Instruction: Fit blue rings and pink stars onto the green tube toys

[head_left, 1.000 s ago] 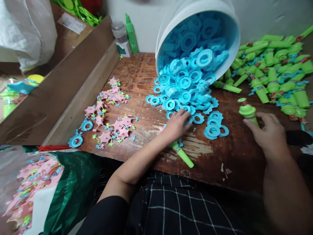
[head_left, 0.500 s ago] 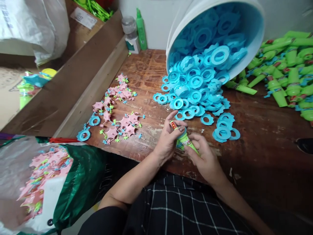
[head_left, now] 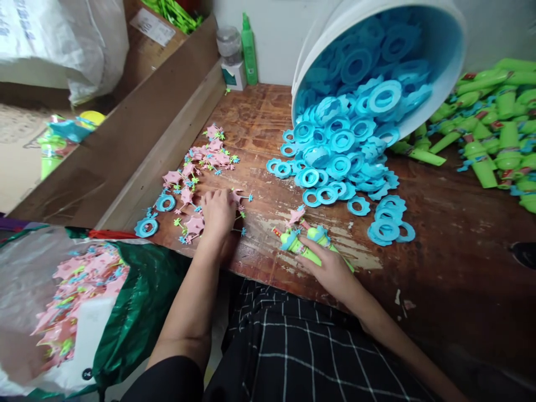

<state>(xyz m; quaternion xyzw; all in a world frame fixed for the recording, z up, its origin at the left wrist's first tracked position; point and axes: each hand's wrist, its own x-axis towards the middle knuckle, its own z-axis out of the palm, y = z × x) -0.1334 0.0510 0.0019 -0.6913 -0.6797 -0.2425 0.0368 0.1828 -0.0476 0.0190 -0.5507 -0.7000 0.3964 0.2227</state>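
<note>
My left hand (head_left: 219, 216) is lowered over the pink star-shaped plastic pieces (head_left: 194, 225), its fingers curled together and their tips hidden. My right hand (head_left: 330, 267) is closed round a green plastic toy stick (head_left: 309, 252) that wears a blue scalloped ring and has a red dotted tip. A second green toy stick (head_left: 320, 237), also with a blue ring, lies against it under the same hand. At the top of this second one sits a pink star piece (head_left: 296, 216). How firmly each stick is gripped is partly hidden by my fingers.
A tipped white bucket (head_left: 454, 53) spills blue scalloped rings (head_left: 339, 139) onto the wooden table. Green toy sticks (head_left: 481, 142) are heaped at the right. A cardboard wall (head_left: 138, 106) edges the left side. Below it hangs a green bag (head_left: 138, 301) of pink pieces.
My left hand has let go of the green toy stick and moved left to the pink pieces. My right hand keeps hold near the same spot; a second stick and a pink star now show there.
</note>
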